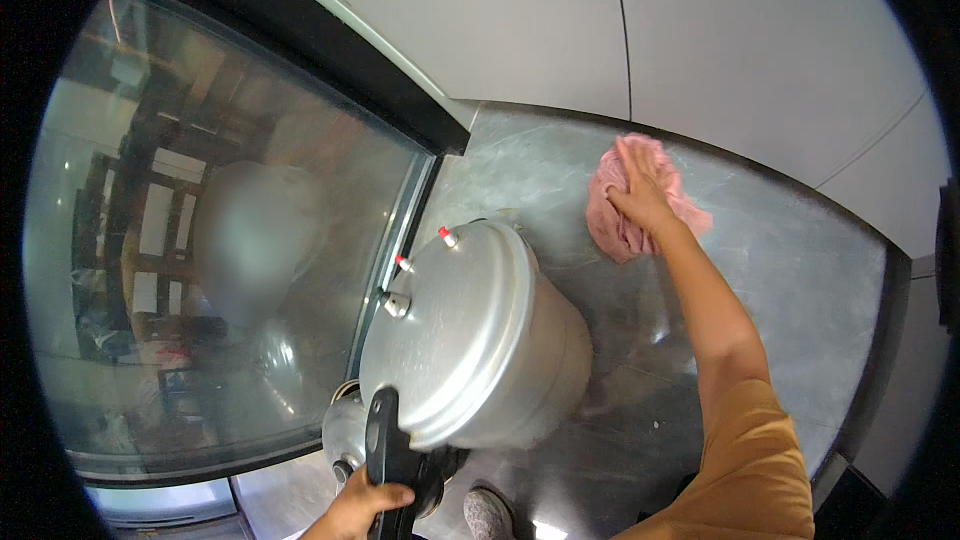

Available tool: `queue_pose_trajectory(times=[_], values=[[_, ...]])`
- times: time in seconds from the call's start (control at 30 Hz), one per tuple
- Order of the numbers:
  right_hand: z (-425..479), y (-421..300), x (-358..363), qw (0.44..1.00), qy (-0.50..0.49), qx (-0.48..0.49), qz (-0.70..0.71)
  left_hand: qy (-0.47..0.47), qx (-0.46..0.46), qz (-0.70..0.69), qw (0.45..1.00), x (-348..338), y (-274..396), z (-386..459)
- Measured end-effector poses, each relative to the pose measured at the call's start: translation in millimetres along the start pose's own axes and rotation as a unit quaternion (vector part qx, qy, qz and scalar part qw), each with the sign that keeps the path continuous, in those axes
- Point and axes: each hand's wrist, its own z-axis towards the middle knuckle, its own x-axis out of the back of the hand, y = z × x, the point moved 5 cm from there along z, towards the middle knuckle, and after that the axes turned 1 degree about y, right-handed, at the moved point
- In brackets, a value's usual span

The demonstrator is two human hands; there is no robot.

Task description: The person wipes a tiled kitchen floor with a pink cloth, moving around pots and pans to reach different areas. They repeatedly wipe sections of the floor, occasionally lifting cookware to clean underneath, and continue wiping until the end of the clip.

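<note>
My right hand (641, 195) presses a crumpled pink cloth (619, 229) flat against the grey floor (780, 292), near the base of the white cabinets. At the lower middle, my left hand (367, 499) grips the black handle (390, 450) of a large aluminium pressure cooker (457, 337). The cooker leans to the left, its lid (442, 330) facing the glass door. Two red-tipped valves and a metal weight stand on the lid. The underside of the cooker is hidden.
A dark-framed glass door (315, 240) fills the left side. White cabinet panels (540, 30) run along the top and right above a dark plinth. A smaller metal pot (345, 427) sits beside the cooker's handle, and a patterned shoe (487, 514) shows at the bottom.
</note>
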Motion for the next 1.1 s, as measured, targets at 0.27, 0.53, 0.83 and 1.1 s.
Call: queue_pose_trajectory(times=[0.27,0.53,0.83,1.1], values=[[30.0,-28.1,-35.0,0.97,0.082,-0.09,-0.209,0.068,0.072,0.045,0.994,38.4,-54.8,-84.2],[79.0,-71.6,-109.1,0.989,0.045,0.05,-0.132,0.112,0.057,0.029,0.992,47.8,-47.0,-82.3],[0.5,-180.4,-228.7,0.929,-0.213,0.288,-0.09,0.123,0.03,0.009,0.992,49.5,-46.9,-75.0],[118.6,-208.4,-210.8,0.951,-0.187,0.178,-0.169,0.136,0.026,-0.022,0.99,68.0,-67.9,-79.6]])
